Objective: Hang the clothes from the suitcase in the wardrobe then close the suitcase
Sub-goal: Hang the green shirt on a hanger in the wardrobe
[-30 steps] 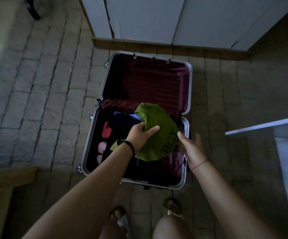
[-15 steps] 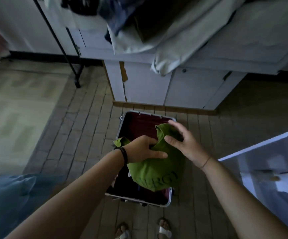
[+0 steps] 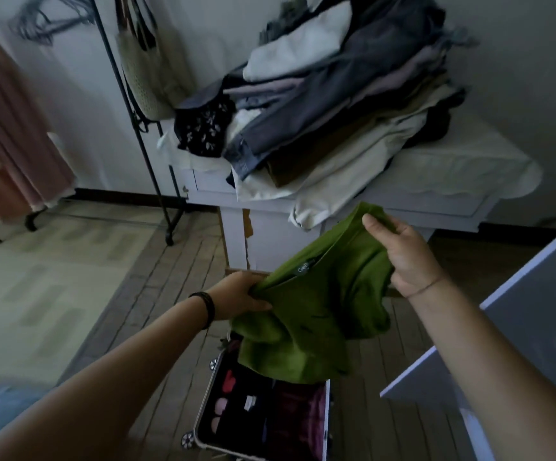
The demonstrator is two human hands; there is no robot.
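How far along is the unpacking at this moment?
Done: the green top is out of the suitcase. In hand: left hand and right hand hold it by its upper edge. Left: hanging it, the dark clothes inside, and shutting the open suitcase.

There is one green T-shirt (image 3: 320,314); one open suitcase (image 3: 202,410) with two wheels (image 3: 187,440) showing; two hands, the left hand (image 3: 236,296) and the right hand (image 3: 403,257); one black wristband (image 3: 207,309); one thin bracelet (image 3: 426,287); one white table (image 3: 462,171); one pile of clothes (image 3: 336,104); one black metal rack (image 3: 150,174); one knitted bag (image 3: 140,71).
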